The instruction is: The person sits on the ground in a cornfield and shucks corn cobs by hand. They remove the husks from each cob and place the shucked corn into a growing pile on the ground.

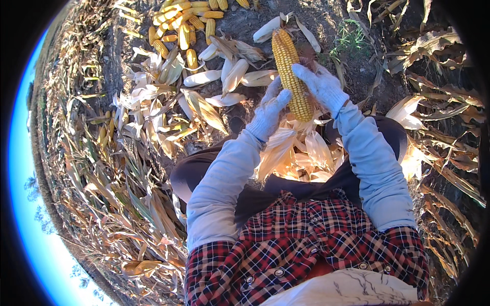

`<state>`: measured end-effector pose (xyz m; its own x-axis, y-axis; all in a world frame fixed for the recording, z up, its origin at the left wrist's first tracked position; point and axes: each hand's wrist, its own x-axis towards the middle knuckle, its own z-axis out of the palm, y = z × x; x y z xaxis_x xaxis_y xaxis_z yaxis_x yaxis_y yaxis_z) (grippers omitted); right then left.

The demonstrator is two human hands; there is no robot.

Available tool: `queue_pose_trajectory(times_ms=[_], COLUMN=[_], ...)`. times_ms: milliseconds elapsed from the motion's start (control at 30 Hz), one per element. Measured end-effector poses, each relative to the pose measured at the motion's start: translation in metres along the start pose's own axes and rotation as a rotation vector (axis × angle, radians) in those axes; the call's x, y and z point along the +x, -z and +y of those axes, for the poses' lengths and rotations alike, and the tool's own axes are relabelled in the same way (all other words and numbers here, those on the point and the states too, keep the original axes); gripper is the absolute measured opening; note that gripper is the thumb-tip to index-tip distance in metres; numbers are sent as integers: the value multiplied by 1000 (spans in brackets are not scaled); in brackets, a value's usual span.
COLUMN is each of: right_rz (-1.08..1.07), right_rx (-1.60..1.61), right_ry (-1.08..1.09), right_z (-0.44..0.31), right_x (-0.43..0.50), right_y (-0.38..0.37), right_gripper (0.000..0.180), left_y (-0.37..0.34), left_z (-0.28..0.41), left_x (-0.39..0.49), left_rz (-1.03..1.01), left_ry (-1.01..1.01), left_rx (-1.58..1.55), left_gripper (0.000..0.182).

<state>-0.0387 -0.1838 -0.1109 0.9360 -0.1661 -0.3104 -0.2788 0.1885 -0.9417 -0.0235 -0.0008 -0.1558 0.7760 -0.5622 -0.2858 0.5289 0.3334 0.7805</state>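
A husked yellow ear of corn [288, 72] is held up between my two gloved hands, tilted with its stem end away from me. My left hand [270, 111], in a pale knit glove, bears on its lower left side. On the other side, my right hand [322, 85], gloved alike, has its thumb against the kernels; some of its fingers are hidden behind the ear. Loose dry husks [283, 151] lie on the ground between my bent legs, below the ear.
Several husked ears [183, 32] lie in a pile at the upper left. Ears still in pale husks [202, 78] and torn husks [143, 103] are scattered nearer. Dry corn stalks [141, 195] cover the ground at left, with more dry leaves [448, 91] at right.
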Motion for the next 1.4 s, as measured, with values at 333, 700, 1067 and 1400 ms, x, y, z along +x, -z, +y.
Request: queue_pose_trajectory(times_ms=[333,700,1067,1400], right_rz=[-403,-653,-708,-703], right_rx=[-1284,-1394,-1332,-1318], right_ry=[30,-51,-104,-37], right_z=[-2,-1,2,-4], right_x=[-4,-10,-7,-15], right_y=[-21,-34,-36,-42], right_gripper=[34,40,35,33], left_y=[97,245,263,270], left_z=[-27,31,-26,-26], left_x=[34,119,136,144], left_rz=[526,693,495,466], left_ry=[334,188,655,630], left_rx=[-267,1244,1488,1021], left_gripper=[39,74,93,88])
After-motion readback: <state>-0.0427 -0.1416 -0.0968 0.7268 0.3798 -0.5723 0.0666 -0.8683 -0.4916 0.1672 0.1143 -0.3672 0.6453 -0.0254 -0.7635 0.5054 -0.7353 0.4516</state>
